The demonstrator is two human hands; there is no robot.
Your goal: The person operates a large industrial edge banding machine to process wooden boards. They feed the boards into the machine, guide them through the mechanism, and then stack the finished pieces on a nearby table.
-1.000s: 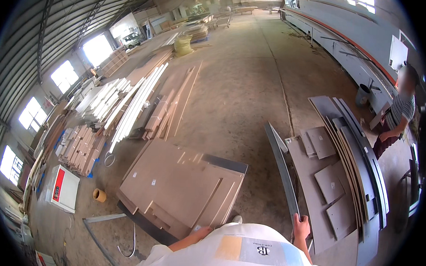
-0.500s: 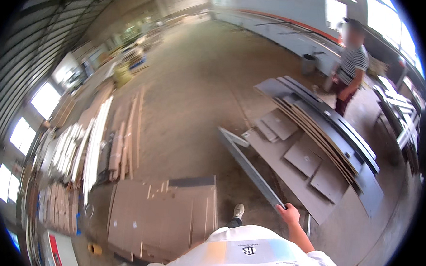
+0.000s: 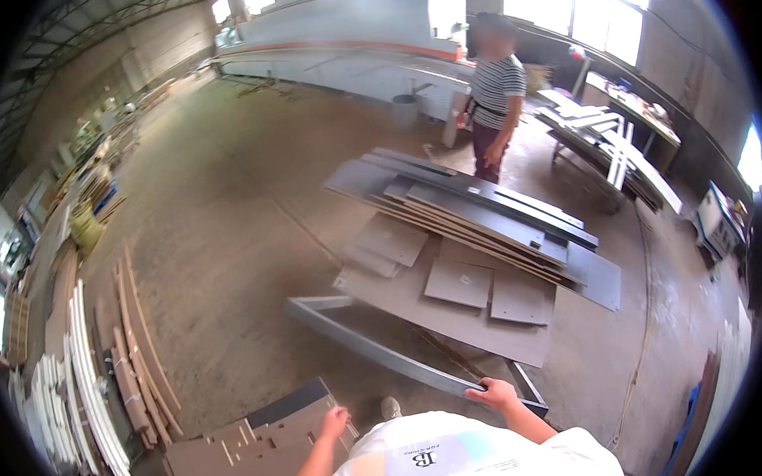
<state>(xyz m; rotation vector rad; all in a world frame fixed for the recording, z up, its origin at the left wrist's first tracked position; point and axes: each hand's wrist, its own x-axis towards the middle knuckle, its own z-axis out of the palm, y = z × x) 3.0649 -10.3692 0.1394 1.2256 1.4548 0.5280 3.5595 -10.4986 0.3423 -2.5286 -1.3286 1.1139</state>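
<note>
My right hand (image 3: 495, 394) is closed around the near bar of a grey metal frame (image 3: 384, 355), close to its right end. The frame's short end bars run back toward a large brown-grey panel (image 3: 379, 291); whether they join anything beneath it is hidden. Several smaller panels (image 3: 459, 284) lie on that large one, with a pile of long grey boards (image 3: 476, 210) behind them. My left hand (image 3: 335, 421) hovers over or beside a stack of brown panels (image 3: 261, 445) at the lower left, its fingers curled and nothing visible in them.
Across the board pile stands a person (image 3: 495, 98) in a striped shirt. Long white strips (image 3: 85, 387) and brown boards (image 3: 133, 372) lie along the left. A bench of white pieces (image 3: 602, 141) is at the far right, and a grey bin (image 3: 404, 111) stands by the back wall.
The view has swung right, so the panels and the person appear farther left. My left hand has come into sight. My right hand still grips the metal frame.
</note>
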